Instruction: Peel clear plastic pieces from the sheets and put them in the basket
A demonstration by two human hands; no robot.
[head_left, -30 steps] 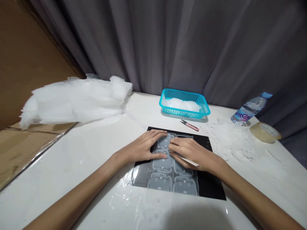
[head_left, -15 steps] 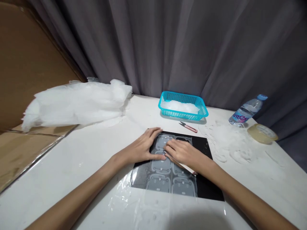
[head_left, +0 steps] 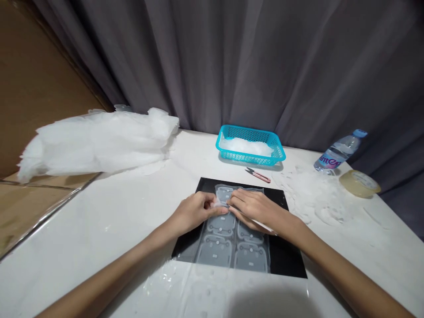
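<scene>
A clear plastic sheet with rows of rounded, translucent grey shapes (head_left: 215, 251) lies over a black board (head_left: 288, 251). My left hand (head_left: 195, 210) is closed at the sheet's upper left, pinching a bit of whitish translucent film (head_left: 217, 203) between thumb and fingers. Close beside it, my right hand (head_left: 253, 205) is closed round a slim pale tool (head_left: 265, 227), whose rear end sticks out under the palm. Its tip is hidden near my left thumb, so its exact kind does not show. Both hands rest low over the sheet and cover its upper shapes.
Pink-handled thread snips (head_left: 260, 175) lie behind the board, before a blue basket (head_left: 251, 158) holding white material. To the right are translucent scraps (head_left: 318, 194), a water bottle (head_left: 339, 152) and a tape roll (head_left: 359, 183). A white bundle (head_left: 102, 143) and cardboard (head_left: 43, 198) are left.
My left hand has gone from lying spread on the sheet to a pinch on the film. My right hand stays nearly in place with the tool. The view has shifted slightly.
</scene>
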